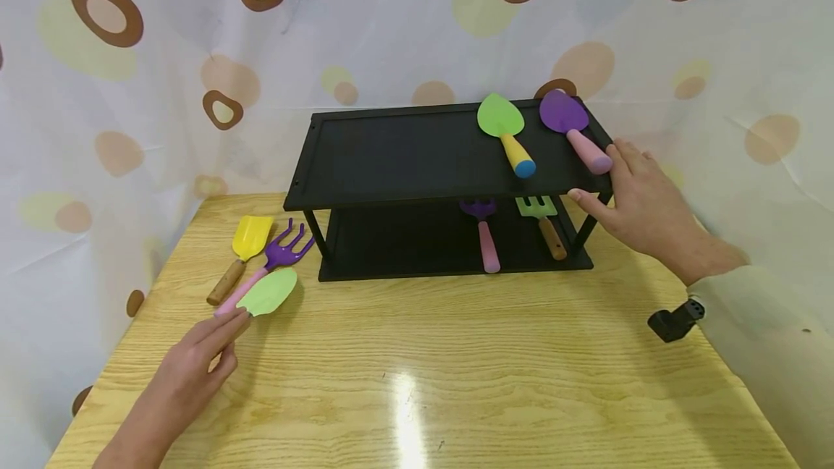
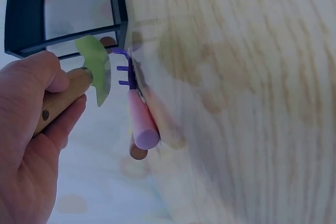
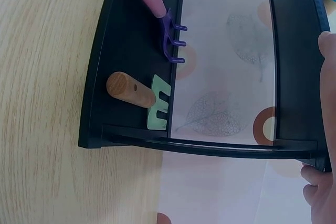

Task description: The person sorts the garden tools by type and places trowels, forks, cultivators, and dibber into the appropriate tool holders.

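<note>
My left hand (image 1: 185,375) grips the wooden handle (image 2: 71,88) of a small trowel with a pale green blade (image 1: 268,292), held over the left part of the table. Just behind it lie a purple hand fork (image 1: 281,255) with a pink handle and a yellow shovel (image 1: 252,237) with a wooden handle. My right hand (image 1: 651,201) holds the right end of the black two-tier rack (image 1: 404,154), thumb at the front edge and fingers along the side.
A green trowel (image 1: 500,116) and a purple trowel (image 1: 563,111) lie on the rack's top shelf, at the right. Below them, a pink-handled fork (image 1: 489,246) and a green wooden-handled fork (image 1: 552,237) rest on the lower shelf. A patterned curtain (image 1: 391,42) hangs behind the table (image 1: 456,360).
</note>
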A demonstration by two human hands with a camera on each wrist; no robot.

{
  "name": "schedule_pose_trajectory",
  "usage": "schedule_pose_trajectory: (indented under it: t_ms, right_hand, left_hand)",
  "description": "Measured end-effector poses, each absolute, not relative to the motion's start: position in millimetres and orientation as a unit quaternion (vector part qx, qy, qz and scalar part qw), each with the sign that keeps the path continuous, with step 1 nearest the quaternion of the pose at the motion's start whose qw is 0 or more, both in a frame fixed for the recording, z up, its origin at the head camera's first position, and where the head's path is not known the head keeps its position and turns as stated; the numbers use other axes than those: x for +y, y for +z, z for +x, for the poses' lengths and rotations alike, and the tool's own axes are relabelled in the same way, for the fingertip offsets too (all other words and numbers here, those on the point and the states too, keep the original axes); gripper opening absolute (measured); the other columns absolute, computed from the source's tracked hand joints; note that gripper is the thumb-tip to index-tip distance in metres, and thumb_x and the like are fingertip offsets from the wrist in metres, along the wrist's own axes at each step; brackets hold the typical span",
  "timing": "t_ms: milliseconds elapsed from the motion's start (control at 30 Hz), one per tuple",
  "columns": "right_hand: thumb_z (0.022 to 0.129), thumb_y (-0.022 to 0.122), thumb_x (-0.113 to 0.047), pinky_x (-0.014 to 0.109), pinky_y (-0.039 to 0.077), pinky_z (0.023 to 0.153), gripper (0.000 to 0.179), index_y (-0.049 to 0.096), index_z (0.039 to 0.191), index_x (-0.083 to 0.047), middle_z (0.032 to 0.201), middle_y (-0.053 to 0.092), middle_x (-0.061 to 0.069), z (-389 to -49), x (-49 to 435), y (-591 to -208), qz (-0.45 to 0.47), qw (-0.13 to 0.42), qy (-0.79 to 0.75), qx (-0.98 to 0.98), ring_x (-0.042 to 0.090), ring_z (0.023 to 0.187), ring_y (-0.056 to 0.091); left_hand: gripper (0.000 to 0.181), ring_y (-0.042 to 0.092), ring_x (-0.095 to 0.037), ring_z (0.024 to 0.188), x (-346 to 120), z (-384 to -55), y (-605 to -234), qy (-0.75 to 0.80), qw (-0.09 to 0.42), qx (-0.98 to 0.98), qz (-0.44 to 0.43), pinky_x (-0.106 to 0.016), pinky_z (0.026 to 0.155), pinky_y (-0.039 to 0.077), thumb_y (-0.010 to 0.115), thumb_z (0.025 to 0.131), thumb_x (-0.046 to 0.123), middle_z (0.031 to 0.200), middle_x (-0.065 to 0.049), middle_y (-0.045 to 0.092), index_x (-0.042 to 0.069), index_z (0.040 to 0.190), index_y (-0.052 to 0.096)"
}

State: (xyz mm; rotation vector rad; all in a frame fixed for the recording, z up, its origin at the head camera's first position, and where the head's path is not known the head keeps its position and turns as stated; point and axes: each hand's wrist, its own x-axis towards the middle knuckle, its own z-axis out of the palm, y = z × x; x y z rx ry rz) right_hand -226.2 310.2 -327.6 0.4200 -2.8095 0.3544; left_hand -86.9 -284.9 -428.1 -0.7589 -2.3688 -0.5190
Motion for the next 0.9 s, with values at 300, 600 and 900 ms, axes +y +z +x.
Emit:
schedule_pose_trajectory:
  t_ms: [300,600,900]
  right_hand:
    - [0.098,0.049,-0.056,0.057,0.011,0.124,0.093,0.018,0.151,0.014,0.156,0.022,0.038,-226,311,-328,0.145,0.143,0.124,-0.971,0.052,0.145,0.022]
    - [0.098,0.049,-0.056,0.057,0.012,0.123,0.093,0.019,0.151,0.014,0.155,0.023,0.038,-226,310,-328,0.147,0.148,0.12,-0.971,0.052,0.145,0.024]
    - [0.098,0.049,-0.056,0.058,0.013,0.123,0.094,0.018,0.151,0.015,0.155,0.023,0.039,-226,310,-329,0.146,0.152,0.122,-0.97,0.052,0.145,0.023]
  left_hand:
    - [0.042,0.067,-0.027,0.106,-278,-89,-410,-0.181,0.327,-0.892,-0.256,0.003,0.101,0.031,0.052,0.084,-0.004,0.125,-0.019,0.067,-0.004,0.123,0.067]
    - [0.041,0.05,0.001,0.131,-274,-94,-401,-0.177,0.337,-0.889,-0.256,0.0,0.105,0.028,0.05,0.089,0.002,0.133,-0.016,0.064,0.0,0.127,0.066]
    - [0.051,0.068,-0.042,0.102,-267,-107,-389,-0.144,0.36,-0.887,-0.249,-0.001,0.107,0.026,0.033,0.107,0.029,0.126,-0.021,0.066,-0.007,0.123,0.066]
